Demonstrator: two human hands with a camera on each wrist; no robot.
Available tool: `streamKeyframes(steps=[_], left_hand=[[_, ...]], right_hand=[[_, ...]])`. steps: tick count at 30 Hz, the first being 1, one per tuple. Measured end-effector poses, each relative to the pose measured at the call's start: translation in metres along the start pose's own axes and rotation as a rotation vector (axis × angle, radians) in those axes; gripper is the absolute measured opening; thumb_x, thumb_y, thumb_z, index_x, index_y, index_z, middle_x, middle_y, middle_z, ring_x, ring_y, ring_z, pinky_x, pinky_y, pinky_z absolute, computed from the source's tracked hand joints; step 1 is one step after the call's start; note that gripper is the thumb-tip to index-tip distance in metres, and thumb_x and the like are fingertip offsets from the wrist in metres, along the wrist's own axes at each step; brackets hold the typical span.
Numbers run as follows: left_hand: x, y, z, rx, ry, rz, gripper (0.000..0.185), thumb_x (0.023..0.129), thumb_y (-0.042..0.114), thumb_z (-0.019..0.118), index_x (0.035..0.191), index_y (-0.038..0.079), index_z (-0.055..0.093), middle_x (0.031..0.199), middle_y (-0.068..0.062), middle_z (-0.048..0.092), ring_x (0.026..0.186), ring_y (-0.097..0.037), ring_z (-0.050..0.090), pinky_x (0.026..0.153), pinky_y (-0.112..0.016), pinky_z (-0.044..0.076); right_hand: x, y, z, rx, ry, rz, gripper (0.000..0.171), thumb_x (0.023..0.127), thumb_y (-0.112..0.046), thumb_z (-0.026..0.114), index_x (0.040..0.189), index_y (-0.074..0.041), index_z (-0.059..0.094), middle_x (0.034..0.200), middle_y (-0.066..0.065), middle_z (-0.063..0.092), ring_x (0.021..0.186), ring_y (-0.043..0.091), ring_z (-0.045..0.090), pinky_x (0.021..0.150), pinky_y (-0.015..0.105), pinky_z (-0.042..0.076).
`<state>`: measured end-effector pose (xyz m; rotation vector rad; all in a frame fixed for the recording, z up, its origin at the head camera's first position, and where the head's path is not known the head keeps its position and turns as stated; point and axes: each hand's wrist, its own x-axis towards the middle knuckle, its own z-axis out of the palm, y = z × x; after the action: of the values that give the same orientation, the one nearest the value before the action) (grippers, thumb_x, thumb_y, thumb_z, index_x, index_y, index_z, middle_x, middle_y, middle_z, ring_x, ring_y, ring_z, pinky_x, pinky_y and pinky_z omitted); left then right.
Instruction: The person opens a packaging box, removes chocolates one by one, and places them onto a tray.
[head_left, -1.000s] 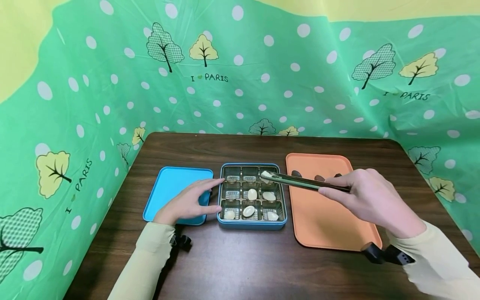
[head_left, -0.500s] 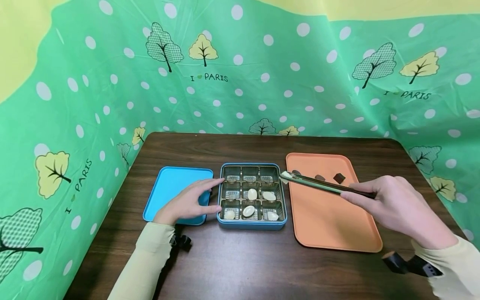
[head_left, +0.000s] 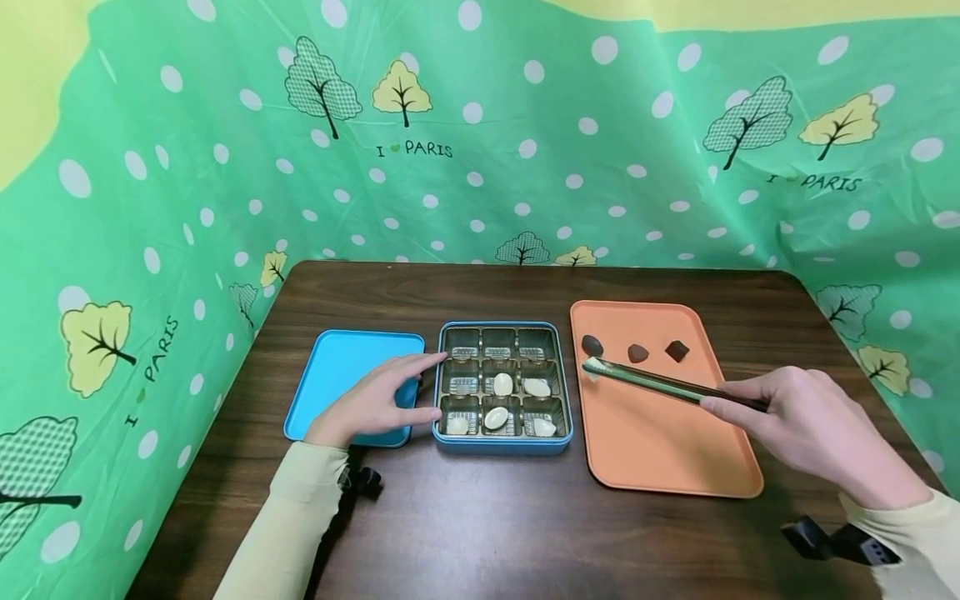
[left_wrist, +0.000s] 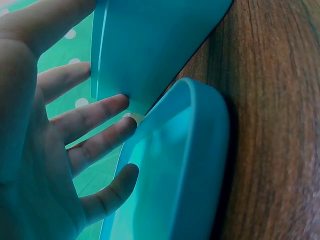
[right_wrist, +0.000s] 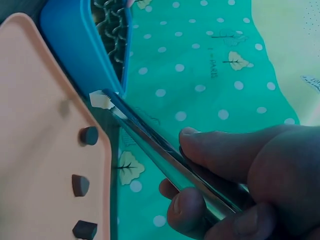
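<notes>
Beyond right hand (head_left: 813, 421) fingers, clamped tongs (head_left: 675, 387) pinch a white chocolate (head_left: 592, 365) over orange tray (head_left: 660, 450); left hand (head_left: 371, 404) fingers flat, spread, touching blue tin (head_left: 502, 443).

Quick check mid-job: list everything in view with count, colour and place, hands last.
Table: one, dark brown wood, under everything.
Box: one, blue, nine compartments, table centre.
White chocolates: five in the box's middle and front rows.
Lid: one, blue, left of the box.
Tray: one, orange, right of the box.
Dark chocolates: three, in a row at the tray's far end.
Tongs: one, dark metal, tips over the tray.
White piece: one, pinched in the tong tips.
Backdrop: one, green, dotted, with trees.
Left hand: on the lid, fingertips at the box.
Right hand: grips the tongs.
</notes>
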<state>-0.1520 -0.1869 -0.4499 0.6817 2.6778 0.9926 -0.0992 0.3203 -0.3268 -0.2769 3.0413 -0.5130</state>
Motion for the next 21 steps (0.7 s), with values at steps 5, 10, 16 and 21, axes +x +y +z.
streamKeyframes(steps=[5,10,16,21], left_hand=[[-0.0005,0.0007,-0.0007,0.002,-0.001,0.003,0.084,0.091,0.053,0.079,0.163,0.034,0.041,0.167,-0.009,0.041,0.154,-0.036,0.034,0.119,-0.067,0.032],[-0.0004,0.0007,-0.0005,0.004,-0.002,0.001,0.084,0.091,0.054,0.079,0.163,0.034,0.041,0.166,-0.009,0.041,0.154,-0.036,0.034,0.119,-0.066,0.032],[0.0000,0.0005,-0.0002,0.004,-0.002,-0.005,0.084,0.091,0.051,0.080,0.163,0.033,0.041,0.167,-0.009,0.041,0.154,-0.037,0.034,0.119,-0.067,0.032],[0.0002,-0.0002,-0.0002,0.003,-0.001,-0.003,0.084,0.091,0.052,0.079,0.163,0.034,0.040,0.167,-0.009,0.041,0.154,-0.037,0.034,0.119,-0.067,0.032]], right_hand=[[-0.0017,0.0046,0.0043,-0.016,-0.047,0.022,0.037,0.094,-0.049,0.078,0.114,-0.019,0.085,0.101,0.009,0.081,0.069,0.003,0.057,0.042,0.033,0.031],[-0.0033,0.0070,0.0081,-0.026,-0.078,0.017,0.038,0.095,-0.051,0.076,0.116,-0.021,0.084,0.084,-0.003,0.078,0.066,0.003,0.055,0.043,0.033,0.031],[-0.0045,0.0076,0.0089,-0.046,-0.105,0.034,0.046,0.095,-0.058,0.073,0.119,-0.020,0.083,0.061,-0.010,0.057,0.058,0.006,0.046,0.044,0.031,0.027],[-0.0055,0.0081,0.0066,-0.066,-0.110,0.058,0.056,0.094,-0.063,0.070,0.123,-0.016,0.081,0.057,-0.007,0.044,0.053,0.010,0.039,0.044,0.031,0.026]])
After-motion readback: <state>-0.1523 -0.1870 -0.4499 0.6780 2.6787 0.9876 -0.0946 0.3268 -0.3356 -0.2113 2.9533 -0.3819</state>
